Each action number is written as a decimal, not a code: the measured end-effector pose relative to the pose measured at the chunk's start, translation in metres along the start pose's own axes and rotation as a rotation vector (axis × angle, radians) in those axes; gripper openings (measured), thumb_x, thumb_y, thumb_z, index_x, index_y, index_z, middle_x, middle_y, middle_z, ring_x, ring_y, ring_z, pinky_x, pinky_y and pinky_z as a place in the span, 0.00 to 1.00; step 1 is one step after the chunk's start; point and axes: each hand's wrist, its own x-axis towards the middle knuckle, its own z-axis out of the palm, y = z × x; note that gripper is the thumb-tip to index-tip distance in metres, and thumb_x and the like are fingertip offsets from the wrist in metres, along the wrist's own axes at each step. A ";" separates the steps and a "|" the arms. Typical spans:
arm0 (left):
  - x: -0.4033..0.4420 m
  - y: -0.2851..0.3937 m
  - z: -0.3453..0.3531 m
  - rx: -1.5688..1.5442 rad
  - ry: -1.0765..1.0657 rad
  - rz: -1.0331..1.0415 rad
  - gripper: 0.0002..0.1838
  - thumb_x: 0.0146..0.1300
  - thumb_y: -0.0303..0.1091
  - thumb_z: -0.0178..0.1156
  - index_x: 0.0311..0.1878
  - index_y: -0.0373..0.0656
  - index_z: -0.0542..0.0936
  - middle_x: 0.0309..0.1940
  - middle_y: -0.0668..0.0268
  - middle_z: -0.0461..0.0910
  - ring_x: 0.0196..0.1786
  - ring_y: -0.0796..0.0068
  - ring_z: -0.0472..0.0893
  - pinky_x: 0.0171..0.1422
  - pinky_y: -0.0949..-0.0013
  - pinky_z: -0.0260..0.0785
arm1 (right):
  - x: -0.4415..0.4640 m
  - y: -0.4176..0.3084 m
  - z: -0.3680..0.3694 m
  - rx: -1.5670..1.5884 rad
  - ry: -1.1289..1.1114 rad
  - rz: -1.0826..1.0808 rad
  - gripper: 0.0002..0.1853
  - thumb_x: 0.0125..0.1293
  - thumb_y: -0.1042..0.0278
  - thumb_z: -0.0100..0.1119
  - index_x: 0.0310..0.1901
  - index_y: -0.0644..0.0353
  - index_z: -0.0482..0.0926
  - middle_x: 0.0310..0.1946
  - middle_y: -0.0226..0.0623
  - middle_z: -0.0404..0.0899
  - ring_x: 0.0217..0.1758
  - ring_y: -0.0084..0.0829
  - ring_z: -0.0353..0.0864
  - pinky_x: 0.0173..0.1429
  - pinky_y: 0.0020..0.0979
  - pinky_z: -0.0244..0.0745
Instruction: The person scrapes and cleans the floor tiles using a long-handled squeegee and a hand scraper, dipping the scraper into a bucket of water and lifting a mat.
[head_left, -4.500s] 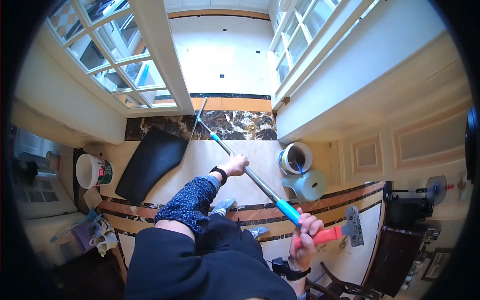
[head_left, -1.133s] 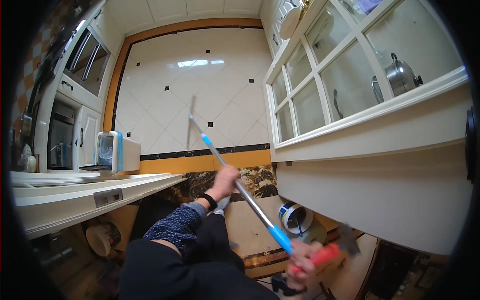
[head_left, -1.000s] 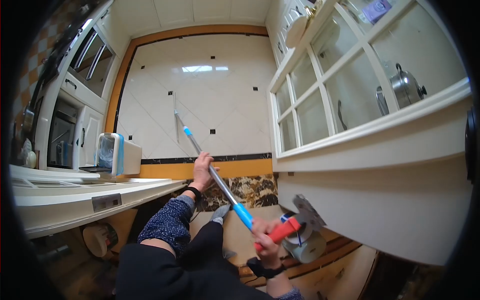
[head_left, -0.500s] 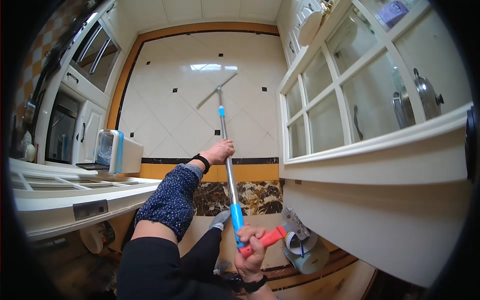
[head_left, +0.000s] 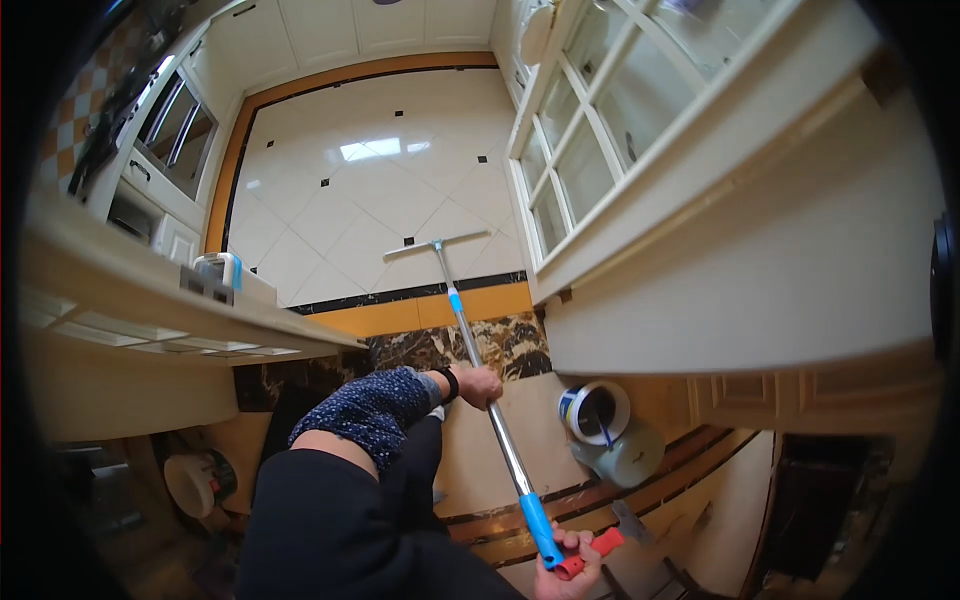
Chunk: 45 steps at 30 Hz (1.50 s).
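Observation:
My left hand [head_left: 478, 386] is wrapped round the middle of a silver pole [head_left: 508, 440] with blue sleeves. At the pole's far end, a long thin squeegee head [head_left: 410, 250] rests on the tiled floor [head_left: 350, 215], beside a small black tile inset. Low in the view, my right hand [head_left: 568, 572] is closed at the blue grip end of the pole and also holds the red handle of a scraper [head_left: 606, 541]. The scraper's grey blade points up and right, away from the pole.
A white bucket [head_left: 622, 405] with dark contents and a pale green container [head_left: 637, 455] stand right of the pole. Glazed doors flank the doorway, left [head_left: 240, 310] and right [head_left: 590, 140]. Another white bucket [head_left: 190, 485] is at the lower left. A dark marble threshold [head_left: 400, 350] crosses the floor.
The squeegee head has come back toward me and now lies more crosswise. Both hands have drawn back and lower with the pole. The view has shifted, showing more of the buckets.

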 end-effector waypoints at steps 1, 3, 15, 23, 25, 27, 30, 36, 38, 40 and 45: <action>0.003 0.027 0.015 -0.026 -0.013 0.043 0.09 0.41 0.37 0.62 0.24 0.43 0.79 0.23 0.57 0.77 0.31 0.53 0.78 0.36 0.55 0.71 | -0.023 -0.006 -0.017 -0.033 0.053 -0.030 0.07 0.57 0.70 0.53 0.28 0.57 0.65 0.27 0.33 0.68 0.41 0.34 0.69 0.64 0.39 0.59; 0.007 0.082 0.040 -0.028 -0.071 0.082 0.09 0.42 0.38 0.62 0.24 0.43 0.79 0.22 0.59 0.77 0.31 0.54 0.78 0.36 0.56 0.70 | -0.067 -0.011 -0.057 0.013 0.122 -0.112 0.06 0.57 0.72 0.53 0.28 0.58 0.65 0.27 0.34 0.68 0.39 0.34 0.69 0.64 0.40 0.59; 0.002 0.386 0.174 -0.279 -0.197 0.364 0.14 0.48 0.44 0.63 0.22 0.45 0.74 0.21 0.58 0.76 0.29 0.53 0.77 0.32 0.55 0.68 | -0.317 -0.045 -0.215 0.060 0.210 -0.633 0.11 0.62 0.70 0.45 0.24 0.52 0.56 0.16 0.25 0.54 0.23 0.23 0.58 0.52 0.35 0.59; -0.045 0.370 0.149 -0.077 -0.232 0.191 0.13 0.43 0.45 0.67 0.23 0.46 0.78 0.23 0.59 0.78 0.32 0.55 0.80 0.39 0.56 0.71 | -0.289 0.015 -0.284 0.178 -0.085 -0.793 0.01 0.61 0.70 0.44 0.35 0.54 0.65 0.14 0.24 0.60 0.17 0.20 0.59 0.35 0.28 0.57; -0.059 0.318 0.150 -0.011 -0.225 0.119 0.11 0.41 0.42 0.66 0.23 0.46 0.78 0.23 0.60 0.78 0.33 0.56 0.80 0.42 0.57 0.71 | -0.256 0.052 -0.281 0.119 -0.082 -0.818 0.06 0.59 0.72 0.43 0.38 0.52 0.66 0.15 0.24 0.62 0.20 0.23 0.63 0.48 0.37 0.65; -0.071 0.262 0.164 0.031 -0.157 0.077 0.10 0.39 0.38 0.65 0.22 0.46 0.77 0.24 0.60 0.78 0.35 0.57 0.79 0.44 0.57 0.70 | -0.221 0.076 -0.260 0.087 -0.082 -0.735 0.08 0.55 0.75 0.44 0.37 0.52 0.65 0.14 0.25 0.60 0.20 0.25 0.62 0.49 0.37 0.64; -0.074 0.240 0.166 0.073 -0.105 0.057 0.09 0.39 0.37 0.66 0.22 0.46 0.77 0.26 0.61 0.78 0.36 0.58 0.79 0.46 0.57 0.69 | -0.201 0.078 -0.236 -0.027 -0.038 -0.638 0.08 0.51 0.75 0.47 0.34 0.54 0.65 0.15 0.28 0.60 0.19 0.26 0.63 0.47 0.36 0.65; -0.030 0.373 0.160 -0.224 0.010 0.144 0.11 0.41 0.38 0.65 0.21 0.45 0.73 0.24 0.60 0.76 0.34 0.54 0.77 0.42 0.55 0.70 | -0.280 -0.012 -0.233 -0.134 0.223 -0.913 0.07 0.52 0.77 0.45 0.33 0.57 0.62 0.14 0.25 0.58 0.17 0.21 0.58 0.32 0.26 0.58; -0.018 0.417 0.156 -0.295 -0.077 0.155 0.12 0.43 0.40 0.64 0.22 0.44 0.73 0.24 0.58 0.77 0.32 0.51 0.78 0.37 0.53 0.70 | -0.314 -0.038 -0.208 -0.159 0.033 -0.932 0.06 0.55 0.78 0.45 0.34 0.57 0.63 0.14 0.25 0.59 0.16 0.19 0.57 0.32 0.25 0.56; -0.018 0.440 0.129 -0.333 -0.134 0.220 0.12 0.44 0.41 0.64 0.23 0.44 0.73 0.23 0.57 0.77 0.32 0.51 0.78 0.36 0.53 0.70 | -0.340 -0.049 -0.182 -0.190 0.114 -0.971 0.07 0.60 0.72 0.45 0.26 0.51 0.61 0.14 0.24 0.56 0.20 0.21 0.57 0.35 0.29 0.56; -0.041 0.418 0.135 -0.271 -0.021 0.199 0.11 0.46 0.39 0.64 0.23 0.43 0.76 0.22 0.56 0.78 0.30 0.51 0.79 0.34 0.55 0.72 | -0.324 -0.036 -0.200 -0.023 -0.001 -1.026 0.05 0.56 0.76 0.45 0.31 0.54 0.62 0.14 0.25 0.56 0.18 0.20 0.57 0.32 0.27 0.56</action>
